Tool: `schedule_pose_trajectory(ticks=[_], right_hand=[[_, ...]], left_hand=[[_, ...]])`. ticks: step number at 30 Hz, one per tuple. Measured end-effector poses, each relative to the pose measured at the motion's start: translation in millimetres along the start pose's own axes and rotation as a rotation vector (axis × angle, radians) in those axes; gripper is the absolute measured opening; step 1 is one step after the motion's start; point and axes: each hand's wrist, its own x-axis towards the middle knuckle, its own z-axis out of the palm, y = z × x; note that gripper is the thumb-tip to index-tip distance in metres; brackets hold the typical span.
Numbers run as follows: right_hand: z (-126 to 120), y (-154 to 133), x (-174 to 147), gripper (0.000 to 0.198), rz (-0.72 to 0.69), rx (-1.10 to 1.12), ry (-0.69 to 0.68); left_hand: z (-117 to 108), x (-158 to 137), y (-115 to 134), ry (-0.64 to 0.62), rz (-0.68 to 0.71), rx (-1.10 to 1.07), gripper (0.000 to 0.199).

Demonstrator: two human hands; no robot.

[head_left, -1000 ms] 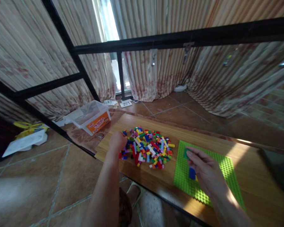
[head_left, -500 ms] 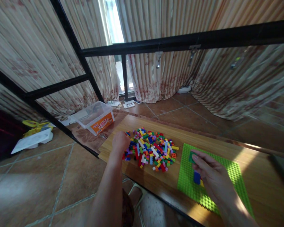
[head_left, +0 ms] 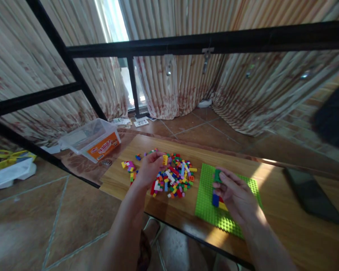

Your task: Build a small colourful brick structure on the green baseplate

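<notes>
Between the fingertips of my left hand [head_left: 150, 169] is a yellow toy brick [head_left: 165, 160], lifted over a loose pile of mixed coloured bricks [head_left: 175, 177]. My right hand [head_left: 234, 190] pinches a dark green brick [head_left: 217, 175] above the light green studded baseplate [head_left: 205, 203]. Below those fingers, a blue brick [head_left: 215, 200] and a yellow brick [head_left: 223, 206] stand on the baseplate, with a bit of red beside them. My right hand partly hides this group.
A dark flat device [head_left: 313, 195] lies at the right of the wooden table [head_left: 169, 141]. Beyond the left end stands a clear plastic box [head_left: 93, 140] with an orange label. A black metal frame [head_left: 169, 45] crosses before the curtains. A dark rounded shape [head_left: 333, 116] shows at the right edge.
My left hand has come up from the pile's left side and moved right, now with a yellow brick showing. My right hand still holds the green brick. The camera view has shifted right.
</notes>
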Motion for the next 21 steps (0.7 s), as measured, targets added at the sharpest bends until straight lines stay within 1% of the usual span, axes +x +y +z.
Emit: schedule_pose_trajectory(ticks=[2, 6, 9, 12, 14, 18, 21], right_hand=[[-4.7, -5.2, 1.6, 0.033, -0.004, 0.022, 0.018], [-19.3, -18.1, 7.4, 0.03, -0.019, 0.065, 0.109], [-30.0, -25.2, 9.8, 0.03, -0.026, 0.066, 0.156], [-37.2, -27.2, 8.3, 0.036, -0.032, 0.052, 0.217], [-40.9, -26.2, 6.3, 0.038, -0.054, 0.007, 0.229], [-50.5, -23.2, 4.0, 0.039, -0.139, -0.153, 0.207], [-60.7, -22.0, 5.0, 0.042, -0.198, -0.33, 0.228]], left_hand=[[17.4, -5.7, 1.3, -0.04, -0.055, -0.063, 0.014], [47.5, -16.2, -3.2, -0.116, -0.144, -0.129, 0.014], [64.5, -23.7, -10.3, -0.198, -0.194, -0.152, 0.015], [77.4, -29.8, -15.9, -0.278, -0.213, -0.144, 0.02], [84.6, -32.5, -18.2, -0.32, -0.204, -0.128, 0.024], [96.4, -34.3, -22.7, -0.389, -0.175, -0.087, 0.033], [104.1, -33.8, -26.6, -0.421, -0.157, -0.048, 0.031]])
